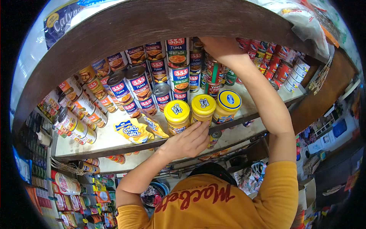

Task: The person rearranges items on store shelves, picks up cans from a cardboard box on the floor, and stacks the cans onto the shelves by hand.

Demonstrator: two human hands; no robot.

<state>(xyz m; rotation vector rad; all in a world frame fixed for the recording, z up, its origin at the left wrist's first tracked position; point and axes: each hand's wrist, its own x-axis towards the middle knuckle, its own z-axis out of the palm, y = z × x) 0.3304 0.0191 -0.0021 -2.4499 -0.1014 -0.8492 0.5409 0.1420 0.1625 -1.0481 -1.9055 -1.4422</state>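
My left hand (187,140) rests with outstretched fingers against the front of a yellow-lidded Cheez Whiz jar (203,107). A second such jar (177,113) stands to its left, and a jar with a blue-and-yellow lid (228,104) to its right. Over tall cans at the back of the shelf reaches my right hand (221,49); its fingers are hidden, so any hold is unseen. Just below it is a red and green can (214,72). Stacked 555 tuna cans (177,53) stand left of that hand. Two Cheez Whiz pouches (133,130) lie left of the jars.
A dark curved board (152,23) crosses above the cans. The shelf's front edge (110,153) runs below the jars, over a lower shelf with more goods. Red cans (272,65) and pale stacked cans (297,74) stand at the right. Hanging packets (68,183) fill the lower left.
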